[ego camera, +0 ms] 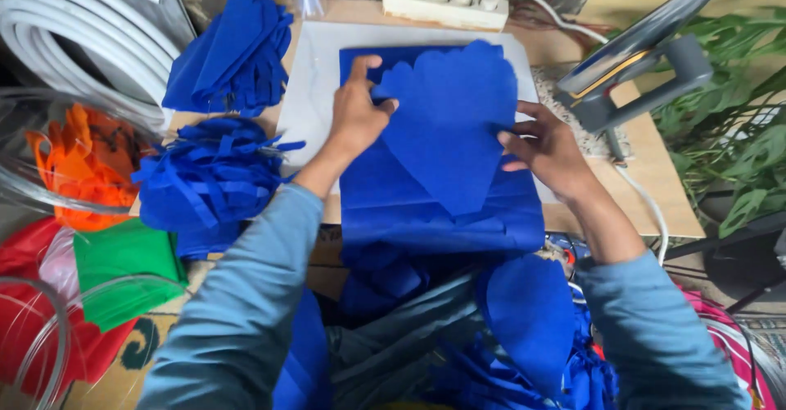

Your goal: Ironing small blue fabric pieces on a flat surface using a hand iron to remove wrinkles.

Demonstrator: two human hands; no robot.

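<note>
A blue scalloped, petal-shaped fabric piece (446,123) lies on top of a larger blue cloth sheet (442,209) spread over a white board (315,83). My left hand (356,111) presses flat on the petal's upper left edge, thumb under the edge. At the petal's right edge my right hand (544,152) pinches the fabric between thumb and fingers. Both arms wear grey-blue sleeves.
Blue cut pieces (233,54) and a heap of blue scraps (209,181) lie left. An iron (634,58) stands tilted at right, a white power strip (446,5) behind. Coiled white tubing (82,38), orange fabric (78,164), green cloth (123,271), more blue pieces (528,320) in my lap.
</note>
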